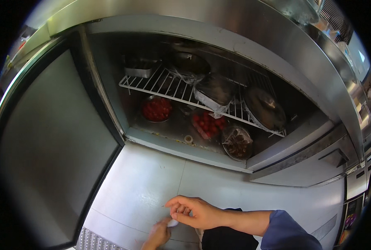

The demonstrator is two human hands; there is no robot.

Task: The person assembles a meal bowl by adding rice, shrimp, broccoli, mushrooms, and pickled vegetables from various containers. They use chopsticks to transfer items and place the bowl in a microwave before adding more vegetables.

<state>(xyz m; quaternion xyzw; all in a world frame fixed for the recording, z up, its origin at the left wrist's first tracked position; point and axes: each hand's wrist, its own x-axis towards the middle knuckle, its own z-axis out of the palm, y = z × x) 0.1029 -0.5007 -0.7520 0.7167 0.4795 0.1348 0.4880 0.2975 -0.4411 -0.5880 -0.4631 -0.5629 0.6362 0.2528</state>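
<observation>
Low in the view, my right hand [193,212] reaches leftward with its fingers loosely curled and nothing visible in them. Just below and left of it, my left hand [160,232] is blurred, beside a small white object [173,222] that I cannot identify; whether the hand holds it is unclear. Ahead stands an undercounter refrigerator, its door [57,150] swung out at the left. On its white wire shelf [173,95] are a metal pan [138,72] and several film-covered containers. Below sit a bowl of red pieces [156,108], round red fruit or tomatoes [209,125] and a film-covered bowl [238,143].
A stainless steel counter edge [204,9] curves overhead. The cabinet's lower sill [185,153] borders the light tiled floor [148,175]. A closed cabinet front with a handle [335,157] is at the right. A perforated metal floor grate [95,240] lies at bottom left.
</observation>
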